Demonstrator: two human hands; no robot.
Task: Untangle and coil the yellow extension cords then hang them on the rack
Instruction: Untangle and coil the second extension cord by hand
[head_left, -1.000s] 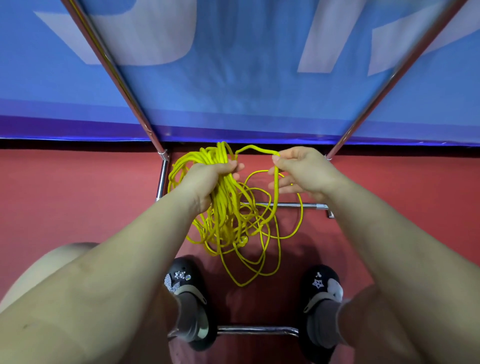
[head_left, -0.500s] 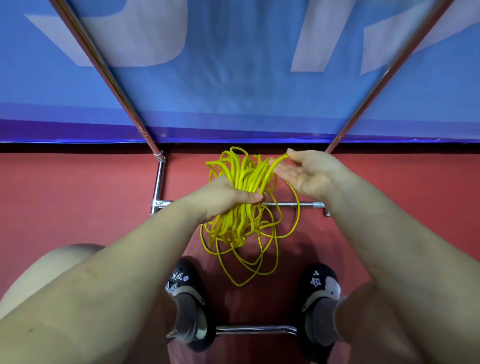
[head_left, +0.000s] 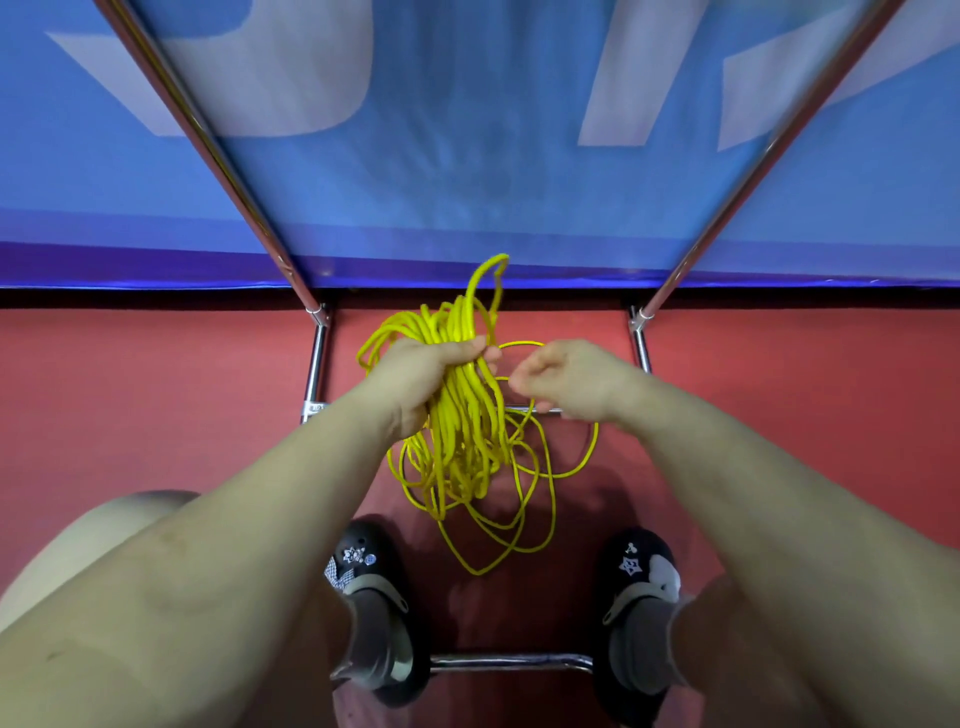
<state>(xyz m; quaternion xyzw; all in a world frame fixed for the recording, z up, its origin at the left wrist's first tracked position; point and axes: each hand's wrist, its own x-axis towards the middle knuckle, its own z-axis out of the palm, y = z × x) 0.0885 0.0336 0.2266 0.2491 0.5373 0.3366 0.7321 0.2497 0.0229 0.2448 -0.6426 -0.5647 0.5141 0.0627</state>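
A bundle of yellow extension cord (head_left: 462, 415) hangs in several loops in front of me, above the red floor. My left hand (head_left: 426, 379) grips the bundle near its top, with loops sticking up above the fist and the rest dangling down to between my shoes. Just to its right, my right hand (head_left: 566, 379) has its fingers curled by a single loose strand that arcs over and under it; the pinch itself is hidden. The chrome rack (head_left: 317, 364) stands behind the cord, its two slanted poles rising to the upper corners.
A blue banner (head_left: 467, 156) with white shapes fills the wall behind the rack. My two dark shoes (head_left: 374, 597) stand on the red floor (head_left: 156, 405), either side of a low chrome bar (head_left: 509, 662). My left knee shows at lower left.
My left hand has lifted the bundle and turned it, so loops now stick up higher. My right hand has dropped from the top of the loops to a loose strand at the bundle's right.
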